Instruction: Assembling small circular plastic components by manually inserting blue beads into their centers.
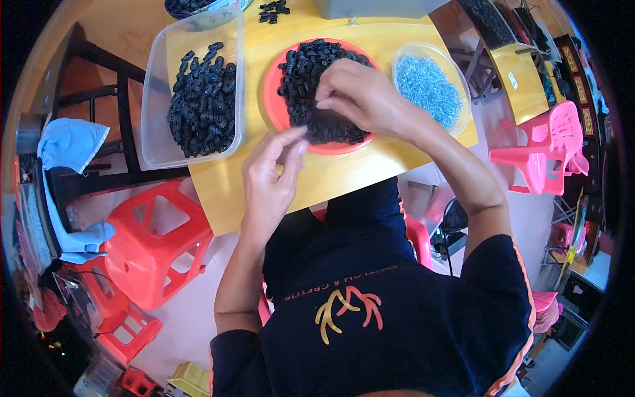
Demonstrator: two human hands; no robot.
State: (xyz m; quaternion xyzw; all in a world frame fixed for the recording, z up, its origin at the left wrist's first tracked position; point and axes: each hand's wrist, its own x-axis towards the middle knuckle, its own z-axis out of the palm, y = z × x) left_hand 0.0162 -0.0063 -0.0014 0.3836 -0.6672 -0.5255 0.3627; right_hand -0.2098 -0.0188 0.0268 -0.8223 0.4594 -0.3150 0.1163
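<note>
My left hand (270,175) is at the near left edge of a round red tray (272,99). Its thumb and index finger come close together; whatever they may hold is too small or blurred to name. Above the tray, my right hand (360,96) is closed in a pinch, and its fingers hide what is in it. Small black plastic parts (305,73) are heaped on the tray beneath both hands. To the left, a clear plastic bin (153,126) holds black ribbed pieces (202,109). On the right, a clear tub (465,89) contains small shiny bluish pieces (430,89).
Everything stands on a yellow wooden table (231,188). At its far side are a few loose black pieces (272,11), a grey box (377,8) and a round container (198,8). Red stools (149,255) stand to the left, pink chairs (542,149) to the right.
</note>
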